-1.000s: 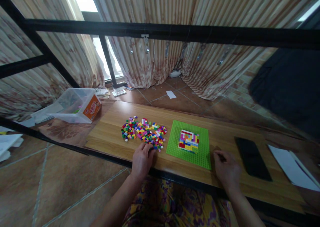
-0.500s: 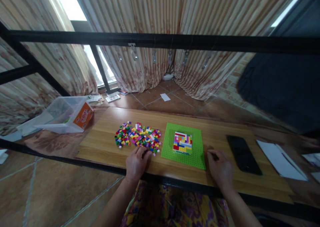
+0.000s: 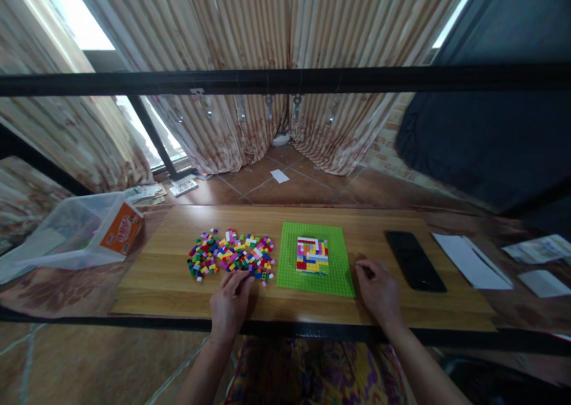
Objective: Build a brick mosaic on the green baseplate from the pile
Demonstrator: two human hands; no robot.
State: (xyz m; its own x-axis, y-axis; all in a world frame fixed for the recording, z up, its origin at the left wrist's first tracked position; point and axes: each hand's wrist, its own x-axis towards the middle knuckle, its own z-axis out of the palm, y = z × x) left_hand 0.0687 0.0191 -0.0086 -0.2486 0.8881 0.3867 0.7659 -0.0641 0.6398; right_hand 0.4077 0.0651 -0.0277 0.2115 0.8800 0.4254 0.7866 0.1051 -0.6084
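A pile of small coloured toy bricks [image 3: 241,253] lies on the wooden board. At its front edge is my left hand [image 3: 229,304], with its fingers curled together over the nearest bricks; whatever is in them, if anything, is hidden. To the right of the pile lies a green baseplate [image 3: 339,280], bearing a low, multicoloured block of joined bricks [image 3: 312,256] near its middle. My right hand [image 3: 379,295] rests beside the baseplate's right edge, fingers bent inward and closed. I cannot see whether it holds a brick.
A black phone [image 3: 414,261] lies right of my right hand, with white paper [image 3: 473,262] beyond it. At the left stands a clear plastic bin [image 3: 75,232] with an orange label. A black metal bar [image 3: 285,81] crosses behind the wooden board [image 3: 156,286].
The view has turned, so the things sit further left in the picture. My left hand's fingers have reached slightly forward over the pile's front edge. My right hand stays beside the baseplate.
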